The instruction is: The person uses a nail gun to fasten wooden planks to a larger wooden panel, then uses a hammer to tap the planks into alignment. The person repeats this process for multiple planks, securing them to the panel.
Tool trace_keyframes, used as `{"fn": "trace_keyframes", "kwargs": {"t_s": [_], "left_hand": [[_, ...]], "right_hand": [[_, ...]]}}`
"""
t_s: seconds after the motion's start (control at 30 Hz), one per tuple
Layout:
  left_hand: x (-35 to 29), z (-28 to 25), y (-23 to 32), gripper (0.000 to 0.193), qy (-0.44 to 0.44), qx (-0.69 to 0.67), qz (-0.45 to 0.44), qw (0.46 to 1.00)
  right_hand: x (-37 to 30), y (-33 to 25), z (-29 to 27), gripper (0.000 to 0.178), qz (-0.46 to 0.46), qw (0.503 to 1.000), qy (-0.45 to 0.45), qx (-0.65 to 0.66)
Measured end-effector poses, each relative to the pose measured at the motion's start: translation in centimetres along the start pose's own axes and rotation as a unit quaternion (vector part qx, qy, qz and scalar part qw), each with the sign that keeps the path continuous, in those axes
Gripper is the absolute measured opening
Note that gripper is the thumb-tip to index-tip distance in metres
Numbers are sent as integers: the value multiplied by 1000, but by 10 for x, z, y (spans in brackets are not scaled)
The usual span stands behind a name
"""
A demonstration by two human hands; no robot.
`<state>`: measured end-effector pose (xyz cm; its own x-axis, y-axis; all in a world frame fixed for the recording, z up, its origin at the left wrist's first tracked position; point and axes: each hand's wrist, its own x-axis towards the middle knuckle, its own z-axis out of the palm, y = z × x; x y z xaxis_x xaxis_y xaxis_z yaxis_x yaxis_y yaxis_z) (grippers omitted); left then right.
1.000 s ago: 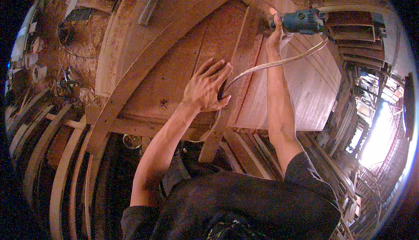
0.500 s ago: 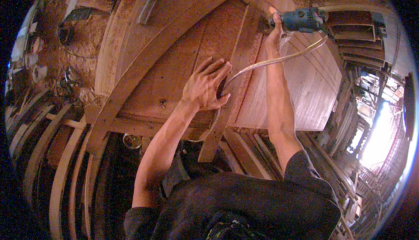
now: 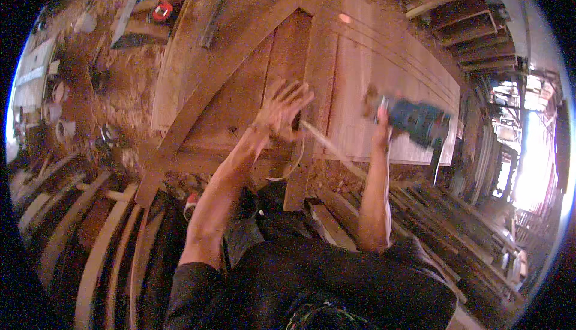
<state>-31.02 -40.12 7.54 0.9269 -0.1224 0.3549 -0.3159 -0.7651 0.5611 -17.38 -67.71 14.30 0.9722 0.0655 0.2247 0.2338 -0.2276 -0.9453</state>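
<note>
My right hand [image 3: 382, 131] is closed round the front of a blue corded power tool [image 3: 419, 123], blurred by motion. The tool is over the near right part of a pale wooden panel [image 3: 358, 60]; whether it touches the wood I cannot tell. A light cord [image 3: 333, 150] runs beside my left hand [image 3: 281, 109]. That hand has its fingers stretched out above a brown wooden frame [image 3: 207, 99], close to an upright member of it. Blur hides whether the palm rests on the wood or the cord.
Curved wooden pieces [image 3: 96, 258] stand at the near left. A red round object [image 3: 162, 11] lies at the far left, close to a grey metal bar [image 3: 219, 12]. Long boards [image 3: 438, 231] are stacked at the near right, and shelf-like wooden boxes [image 3: 480, 42] stand at the far right.
My right hand has brought the power tool from the panel's far edge toward me, and the cord now hangs lower. My left hand stays about the same place. The whole view has shifted.
</note>
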Motion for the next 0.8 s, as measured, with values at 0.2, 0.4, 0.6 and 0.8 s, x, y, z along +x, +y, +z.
{"fn": "trace_keyframes", "kwargs": {"t_s": [0.2, 0.4, 0.6, 0.8], "left_hand": [[-13, -66, 87, 76, -182, -26, 146, 972], [36, -117, 196, 81, -118, -274, 237, 925], [39, -83, 213, 71, -144, -213, 324, 910], [52, -48, 233, 50, -51, -195, 295, 934]], "right_hand": [[-181, -32, -126, 57, 112, 946, -12, -304], [-234, -44, -156, 65, 93, 985, 139, -48], [-228, -104, -133, 74, -84, 930, 87, -346], [-200, -59, -169, 77, -80, 946, 34, -312]]}}
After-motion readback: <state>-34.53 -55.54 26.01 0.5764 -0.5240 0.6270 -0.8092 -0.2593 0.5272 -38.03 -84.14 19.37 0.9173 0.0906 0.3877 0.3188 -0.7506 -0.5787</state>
